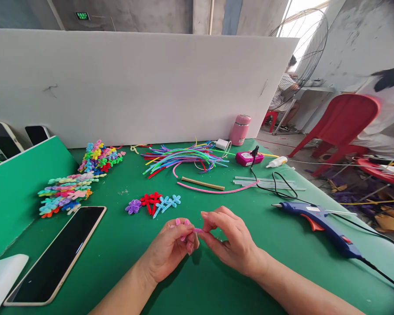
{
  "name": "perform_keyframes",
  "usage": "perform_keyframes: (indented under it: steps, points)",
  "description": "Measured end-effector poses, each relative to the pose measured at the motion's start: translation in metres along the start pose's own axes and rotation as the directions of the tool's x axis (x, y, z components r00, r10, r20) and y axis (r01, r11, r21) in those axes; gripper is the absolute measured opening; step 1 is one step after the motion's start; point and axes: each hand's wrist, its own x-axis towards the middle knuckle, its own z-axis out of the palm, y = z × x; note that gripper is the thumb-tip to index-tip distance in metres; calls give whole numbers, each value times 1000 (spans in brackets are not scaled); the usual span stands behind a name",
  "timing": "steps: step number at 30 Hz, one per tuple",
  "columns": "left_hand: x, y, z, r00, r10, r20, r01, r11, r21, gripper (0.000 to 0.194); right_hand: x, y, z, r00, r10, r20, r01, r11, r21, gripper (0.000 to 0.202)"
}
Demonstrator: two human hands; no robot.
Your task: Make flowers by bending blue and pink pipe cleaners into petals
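In front of me my left hand is closed round a pink pipe cleaner, whose bent loops show between the fingers. My right hand has its thumb at the short end that sticks out towards it, with the index finger raised above. Just beyond the hands lie a purple pipe-cleaner flower, red flowers and light blue flowers with stems. Farther back are a straight pink pipe cleaner, a thin tan stick and a pile of many-coloured pipe cleaners.
Finished flowers are heaped at left, near a phone. On the right lie a blue glue gun with its cord and clear glue sticks. A pink bottle stands by the white board. People sit beyond the table.
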Motion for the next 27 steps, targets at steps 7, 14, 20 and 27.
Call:
perform_keyframes:
  steps: [7, 14, 20, 27]
  points:
    - [-1, 1, 2, 998, 67, 10, -68, 995, 77, 20, -3, -2, 1, 983, 180, -23, -177, 980, 96, 39]
    - [0, 2, -1, 985, 156, -66, -144, 975, 168, 20, -2, 2, 3, 905, 426, 2, -406, 861, 307, 31]
    - [1, 1, -1, 989, 131, -63, -118, 977, 178, 21, -3, 5, 6, 967, 256, 1, -250, 946, 207, 49]
    - [0, 1, -1, 996, 79, -37, -73, 985, 159, 21, -3, 6, 8, 983, 170, -62, -159, 975, 155, 50]
